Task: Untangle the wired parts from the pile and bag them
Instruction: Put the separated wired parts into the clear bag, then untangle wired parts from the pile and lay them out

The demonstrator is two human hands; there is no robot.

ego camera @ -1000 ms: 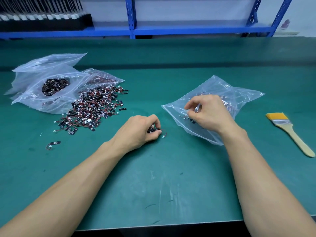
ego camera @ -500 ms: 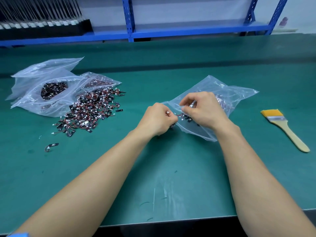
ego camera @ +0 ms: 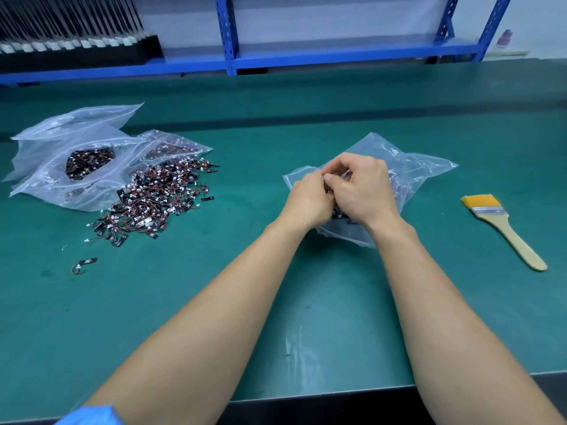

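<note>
On the counter point(ego camera: 306, 118), the right grip point(ego camera: 362, 188) pinched one clear bag point(ego camera: 423, 170) at its mouth, the left grip point(ego camera: 306, 194) curled there with its hold hidden, while one pile of wired parts point(ego camera: 159, 197) and one stray part point(ego camera: 87, 262) lay well to the left and one brush point(ego camera: 503, 225) to the right.

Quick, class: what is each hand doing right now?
Left hand: grips wired parts, mostly hidden.
Right hand: pinches the clear bag at its mouth.

Factory workbench — green mat point(ego camera: 337, 111), blue racking point(ego camera: 227, 35) — bagged parts point(ego camera: 89, 159).
</note>
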